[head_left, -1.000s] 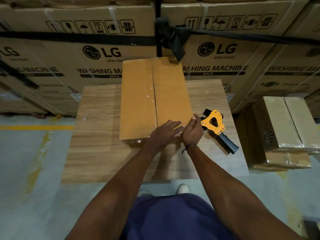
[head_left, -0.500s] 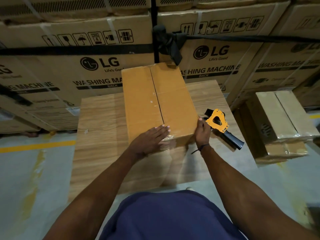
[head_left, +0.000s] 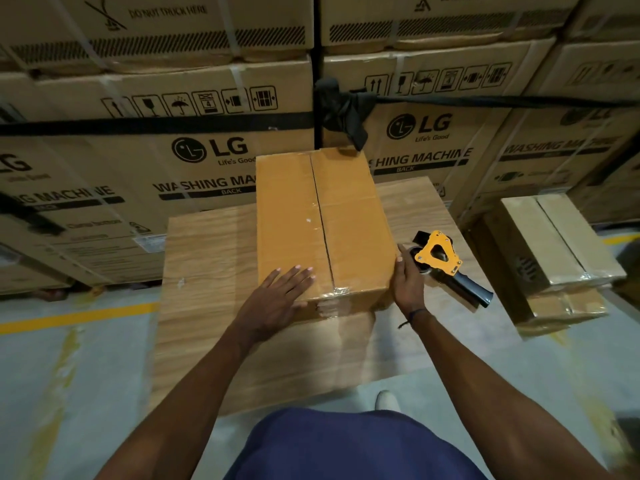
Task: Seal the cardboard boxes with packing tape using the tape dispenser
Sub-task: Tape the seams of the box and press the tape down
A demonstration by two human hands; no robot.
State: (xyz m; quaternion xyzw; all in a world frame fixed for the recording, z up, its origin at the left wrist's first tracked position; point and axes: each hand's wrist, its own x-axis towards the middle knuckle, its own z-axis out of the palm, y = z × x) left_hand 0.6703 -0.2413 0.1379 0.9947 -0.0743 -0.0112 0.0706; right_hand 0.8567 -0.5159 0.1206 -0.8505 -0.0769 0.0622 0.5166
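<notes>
1. Where the tall brown shipping cartons (head_left: 194,157) are stacked behind, their print reads "LG", "Life's Good", "WASHING MACHINE", "BACK", and higher up "DO NOT TRUCK HERE".
2. On the wood-grain desk (head_left: 207,258) sits the plain tan cardboard box (head_left: 322,223), its long axis and taped centre seam running away from the person.
3. Of the two hands, the left hand (head_left: 277,303) lies flat, fingers straight, on the box's near left corner.
4. The right hand (head_left: 408,285) presses straight fingers against the box's right side, gripping nothing.
5. Just beside it lies the yellow-and-black tape dispenser (head_left: 446,265), handle pointing toward the near right.
</notes>
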